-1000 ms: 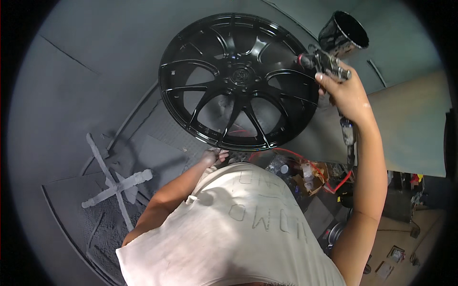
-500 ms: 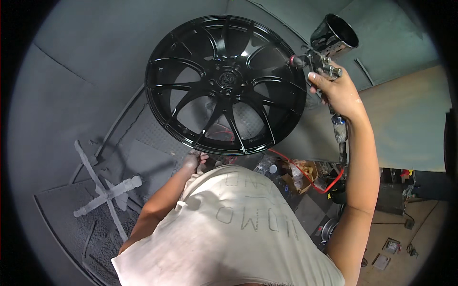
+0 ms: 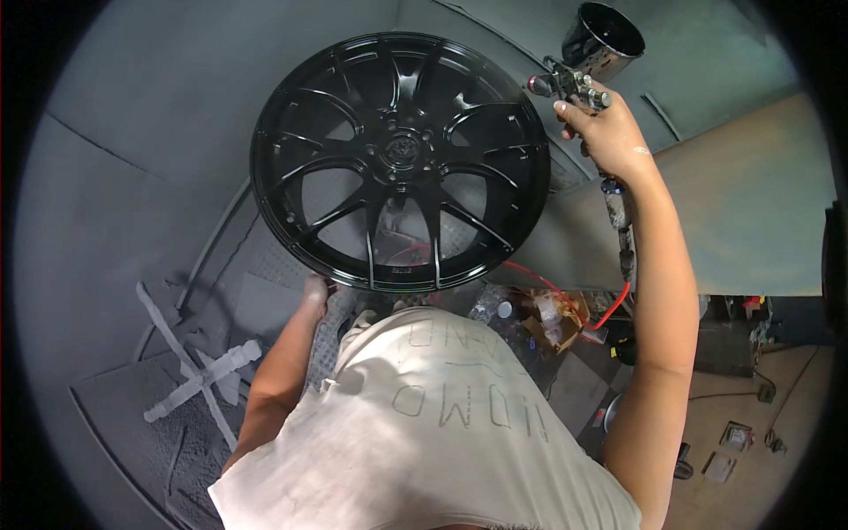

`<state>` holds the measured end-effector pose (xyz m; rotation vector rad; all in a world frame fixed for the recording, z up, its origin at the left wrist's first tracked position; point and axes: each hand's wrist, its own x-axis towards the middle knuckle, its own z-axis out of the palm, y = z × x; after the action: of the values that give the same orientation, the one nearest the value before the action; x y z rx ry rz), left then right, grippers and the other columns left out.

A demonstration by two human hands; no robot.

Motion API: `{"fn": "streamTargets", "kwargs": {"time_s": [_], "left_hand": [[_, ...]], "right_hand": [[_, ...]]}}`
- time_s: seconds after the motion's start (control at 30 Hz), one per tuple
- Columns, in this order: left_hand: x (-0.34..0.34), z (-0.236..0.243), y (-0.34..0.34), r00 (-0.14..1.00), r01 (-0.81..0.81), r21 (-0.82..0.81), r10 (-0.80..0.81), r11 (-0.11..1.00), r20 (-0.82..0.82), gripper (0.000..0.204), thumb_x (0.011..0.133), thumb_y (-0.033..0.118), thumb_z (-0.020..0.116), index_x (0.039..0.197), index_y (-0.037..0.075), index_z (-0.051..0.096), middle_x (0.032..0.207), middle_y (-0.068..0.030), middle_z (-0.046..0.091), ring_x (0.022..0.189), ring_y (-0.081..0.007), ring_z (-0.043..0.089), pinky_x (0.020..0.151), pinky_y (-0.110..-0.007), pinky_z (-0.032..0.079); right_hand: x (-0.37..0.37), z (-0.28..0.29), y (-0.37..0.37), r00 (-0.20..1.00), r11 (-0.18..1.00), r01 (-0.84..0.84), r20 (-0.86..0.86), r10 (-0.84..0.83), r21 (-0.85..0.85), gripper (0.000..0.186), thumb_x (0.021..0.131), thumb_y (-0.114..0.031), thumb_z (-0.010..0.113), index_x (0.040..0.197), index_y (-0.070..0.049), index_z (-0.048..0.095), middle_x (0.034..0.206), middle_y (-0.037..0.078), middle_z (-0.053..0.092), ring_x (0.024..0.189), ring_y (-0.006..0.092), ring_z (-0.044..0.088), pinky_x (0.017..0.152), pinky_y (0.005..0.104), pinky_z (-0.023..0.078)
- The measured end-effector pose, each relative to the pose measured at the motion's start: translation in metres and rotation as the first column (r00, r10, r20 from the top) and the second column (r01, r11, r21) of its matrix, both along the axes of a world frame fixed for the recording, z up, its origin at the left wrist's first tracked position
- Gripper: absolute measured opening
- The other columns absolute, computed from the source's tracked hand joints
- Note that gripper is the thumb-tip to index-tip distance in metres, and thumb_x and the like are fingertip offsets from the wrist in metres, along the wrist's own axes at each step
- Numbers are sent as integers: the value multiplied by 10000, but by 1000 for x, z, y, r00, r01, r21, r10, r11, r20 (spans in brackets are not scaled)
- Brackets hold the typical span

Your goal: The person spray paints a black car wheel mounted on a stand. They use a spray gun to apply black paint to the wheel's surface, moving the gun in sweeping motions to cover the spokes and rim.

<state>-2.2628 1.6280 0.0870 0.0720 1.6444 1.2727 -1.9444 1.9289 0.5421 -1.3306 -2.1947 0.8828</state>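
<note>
A glossy black wheel rim [image 3: 402, 152] with several split spokes faces me, taking up the upper middle. My right hand [image 3: 609, 132] is wrapped round a spray gun [image 3: 570, 84], whose dark-stained cup [image 3: 605, 42] sits on top. The gun's nozzle points left at the rim's upper right edge, a small gap away from it. From the grip's base a fitting [image 3: 616, 205] runs down to a red hose [image 3: 541, 278]. My left hand [image 3: 316, 290] is by the rim's lower left edge; its fingers are mostly hidden, so their hold cannot be made out.
A grey-coated cross-shaped stand [image 3: 203, 375] is at the lower left. Beneath the rim on the right lie a cardboard box [image 3: 530, 329] with crumpled plastic and several loose items. A pale panel [image 3: 707, 212] extends along the right, and grey walls [image 3: 150, 106] surround the left.
The rim has turned a little, and its spokes sit at different angles. My left hand has shifted left along the lower edge. The spray gun has moved slightly up and left in view.
</note>
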Motion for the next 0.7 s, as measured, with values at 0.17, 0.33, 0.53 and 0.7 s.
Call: {"fn": "streamTargets", "kwargs": {"time_s": [0.17,0.33,0.53,0.7], "left_hand": [[-24,8,24,978,-207,-47,209,977,28,317,1049,272,347,1104,105,611,1053,-49,668,956,-189,626,866,-398,514],[-48,0,23,906,-405,0,402,914,130,306,1029,295,373,1071,112,615,1005,-36,658,895,-185,609,832,-382,502],[-1,-13,-5,947,-306,-48,309,951,86,277,1019,263,372,1058,96,589,989,-53,641,853,-186,585,774,-352,491],[69,17,-11,979,-79,-77,92,994,180,270,1028,255,421,1121,57,578,969,-78,665,839,-194,625,719,-347,528]], "right_hand": [[18,-1,14,998,995,29,56,-34,96,263,941,-173,657,1182,-69,665,709,3,608,625,107,564,631,293,484],[12,-5,14,995,992,57,74,-65,110,244,941,-160,652,1164,-60,662,720,11,612,625,108,563,629,295,481],[-3,1,-15,999,998,-34,-35,32,-57,208,938,-170,671,1103,-44,663,757,-25,623,614,79,544,613,255,476],[-5,0,-32,992,973,-109,-79,95,-202,181,924,-207,696,1045,-82,646,735,-41,606,625,42,541,501,221,384]]}}
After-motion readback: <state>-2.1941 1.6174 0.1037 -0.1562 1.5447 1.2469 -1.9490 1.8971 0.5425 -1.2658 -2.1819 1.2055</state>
